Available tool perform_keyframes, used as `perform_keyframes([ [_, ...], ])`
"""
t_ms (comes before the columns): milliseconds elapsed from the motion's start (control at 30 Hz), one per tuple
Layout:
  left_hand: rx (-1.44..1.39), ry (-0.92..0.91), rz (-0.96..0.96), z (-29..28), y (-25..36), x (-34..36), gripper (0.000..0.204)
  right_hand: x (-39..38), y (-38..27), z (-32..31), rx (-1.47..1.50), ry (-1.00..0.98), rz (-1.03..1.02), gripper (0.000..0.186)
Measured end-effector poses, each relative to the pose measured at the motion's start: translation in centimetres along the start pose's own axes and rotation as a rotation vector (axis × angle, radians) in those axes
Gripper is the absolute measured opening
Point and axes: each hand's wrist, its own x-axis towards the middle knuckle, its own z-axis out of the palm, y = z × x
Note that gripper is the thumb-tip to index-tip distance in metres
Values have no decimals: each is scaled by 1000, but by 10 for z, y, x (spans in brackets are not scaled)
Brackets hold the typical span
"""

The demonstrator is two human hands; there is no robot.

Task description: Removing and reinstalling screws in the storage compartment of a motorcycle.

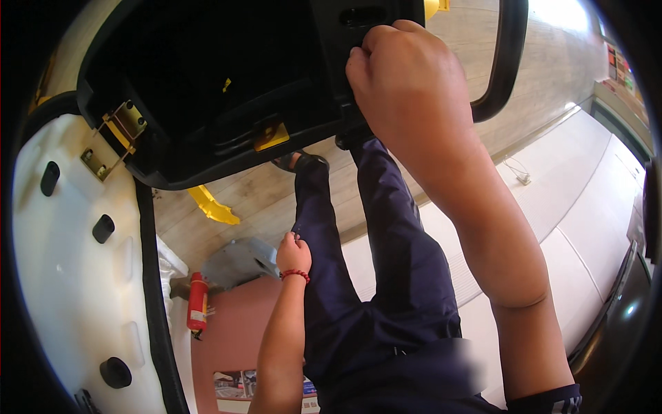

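Observation:
A large black plastic tub (207, 69) lies across the top, its hollow side toward me. My right hand (410, 76) is closed in a fist against its right part, just below a slot; what the fingers hold, if anything, is hidden. A metal hinge (114, 138) joins the tub to a white padded lid (65, 255) with several black rubber stops, swung out to the left. A small yellow plate (271, 136) shows on the tub's near wall. My left hand (294, 255), with a red bead bracelet, is closed beside my leg; tiny dark bits show at its fingertips.
A black bar (507, 62) curves down right of the tub. Under the tub a yellow part (212, 205) sticks out over the wooden floor. A red fire extinguisher (198, 303) is at lower left, near a grey-blue object (238, 262). White panels (552, 186) run along the right.

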Motion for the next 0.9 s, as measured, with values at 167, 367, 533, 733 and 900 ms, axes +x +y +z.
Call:
perform_keyframes([
  [167,13,-31,-19,-6,7,-1,21,-8,11,10,79,58,54,14],
  [367,7,-24,-6,-1,3,1,20,-9,7,7,81,64,12,12],
  [533,23,-37,-13,-2,3,1,20,-6,-3,4,-35,25,50,15],
  [733,-10,-56,50,-9,3,2,19,-15,11,8,24,121,-54,10],
  [900,-435,-133,251,-41,29,-1,14,-42,18,-9,272,117,131,9],
])
